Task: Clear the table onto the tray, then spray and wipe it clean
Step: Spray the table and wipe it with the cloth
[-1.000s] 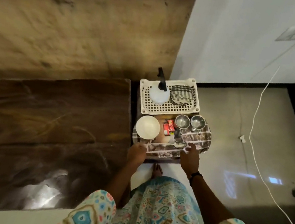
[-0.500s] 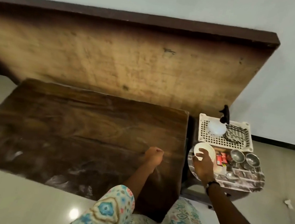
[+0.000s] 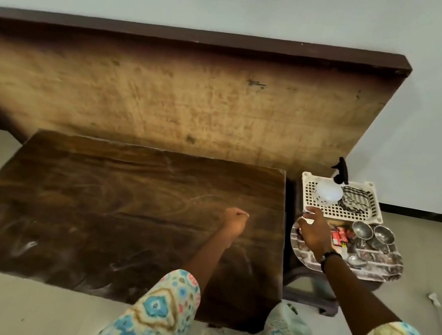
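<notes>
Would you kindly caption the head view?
Right hand reaches over the loaded tray; left hand fisted above the wooden table.

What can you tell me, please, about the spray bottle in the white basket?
The spray bottle stands upright in the left part of the white plastic basket, on the low stand to the right of the table. Its rounded body looks translucent white, and a black trigger head rises from the top. A striped cloth lies right beside it. No hand touches it; the right hand hovers nearer, over the tray.
</notes>
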`<state>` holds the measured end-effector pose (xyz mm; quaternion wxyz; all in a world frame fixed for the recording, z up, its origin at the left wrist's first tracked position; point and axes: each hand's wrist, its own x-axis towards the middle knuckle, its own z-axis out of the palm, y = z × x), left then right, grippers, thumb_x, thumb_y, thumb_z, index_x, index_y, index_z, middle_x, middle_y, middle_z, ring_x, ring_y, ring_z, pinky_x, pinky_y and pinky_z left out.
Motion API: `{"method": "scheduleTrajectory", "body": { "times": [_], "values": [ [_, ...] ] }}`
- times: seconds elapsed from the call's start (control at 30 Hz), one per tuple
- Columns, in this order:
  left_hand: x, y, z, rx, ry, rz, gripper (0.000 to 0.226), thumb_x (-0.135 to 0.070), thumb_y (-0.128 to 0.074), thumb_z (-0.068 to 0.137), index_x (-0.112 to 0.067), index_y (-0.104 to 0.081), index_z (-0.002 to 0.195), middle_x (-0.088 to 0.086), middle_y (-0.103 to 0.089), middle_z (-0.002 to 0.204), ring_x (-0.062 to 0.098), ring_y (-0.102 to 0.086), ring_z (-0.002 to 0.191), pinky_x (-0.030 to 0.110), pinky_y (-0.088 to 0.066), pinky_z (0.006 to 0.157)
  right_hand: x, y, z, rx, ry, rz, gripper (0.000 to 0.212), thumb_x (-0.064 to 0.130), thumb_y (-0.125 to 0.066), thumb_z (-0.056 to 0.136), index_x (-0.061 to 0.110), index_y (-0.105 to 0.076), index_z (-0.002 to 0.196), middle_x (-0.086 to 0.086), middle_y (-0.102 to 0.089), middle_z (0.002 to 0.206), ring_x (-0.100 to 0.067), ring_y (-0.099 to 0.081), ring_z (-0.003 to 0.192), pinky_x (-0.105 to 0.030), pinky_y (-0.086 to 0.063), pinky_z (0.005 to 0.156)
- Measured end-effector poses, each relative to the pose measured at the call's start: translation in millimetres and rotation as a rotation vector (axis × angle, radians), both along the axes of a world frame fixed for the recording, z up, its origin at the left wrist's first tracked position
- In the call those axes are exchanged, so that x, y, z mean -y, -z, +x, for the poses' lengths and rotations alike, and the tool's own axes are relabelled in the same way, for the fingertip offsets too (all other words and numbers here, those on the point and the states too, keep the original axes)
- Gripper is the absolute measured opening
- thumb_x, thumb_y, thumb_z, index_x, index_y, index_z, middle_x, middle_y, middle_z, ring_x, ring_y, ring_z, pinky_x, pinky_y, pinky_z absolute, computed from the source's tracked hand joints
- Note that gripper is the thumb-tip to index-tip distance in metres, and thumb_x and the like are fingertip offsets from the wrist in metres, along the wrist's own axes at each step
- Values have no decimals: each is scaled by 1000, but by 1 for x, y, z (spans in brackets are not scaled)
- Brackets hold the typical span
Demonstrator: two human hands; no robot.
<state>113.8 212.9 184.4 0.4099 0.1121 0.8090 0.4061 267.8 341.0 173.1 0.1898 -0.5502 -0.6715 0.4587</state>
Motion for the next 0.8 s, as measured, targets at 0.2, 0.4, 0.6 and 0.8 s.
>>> {"method": "scheduleTrajectory", "body": {
  "times": [0.2, 0.4, 0.6, 0.8],
  "values": [
    [-48, 24, 16, 79, 61, 47, 20, -7, -57, 87, -1, -70, 101, 20, -69, 109, 19, -57, 86, 25, -40, 67, -54, 19, 28, 4, 86, -22, 30, -1, -56, 85, 15, -50, 110, -14, -61, 101, -40, -62, 98, -55, -49, 88],
    [-131, 42, 38, 43, 129, 37, 28, -11, -61, 87, -6, -61, 114, 19, -67, 113, 30, -64, 103, 35, -49, 86, -135, 25, 64, 54, 180, -40, 33, 4, -59, 83, -1, -54, 115, -14, -60, 98, -27, -56, 91, -21, -47, 76],
    [-235, 58, 63, -12, 285, 98, 61, -5, -63, 86, -7, -36, 140, 7, -55, 131, 23, -56, 115, 28, -44, 95, -232, 60, 84, 179, 95, -21, 33, -3, -54, 87, -7, -53, 120, -25, -59, 119, -37, -55, 114, -41, -40, 98],
    [-334, 108, 77, -185, 302, 243, 103, -8, -82, 66, -9, -19, 147, -6, -21, 150, 7, -21, 138, 9, -17, 110, -322, 103, 75, 450, -237, 4, 46, 4, -46, 91, 6, -43, 136, -17, -44, 141, -34, -47, 125, -38, -39, 100]
  ]
}}
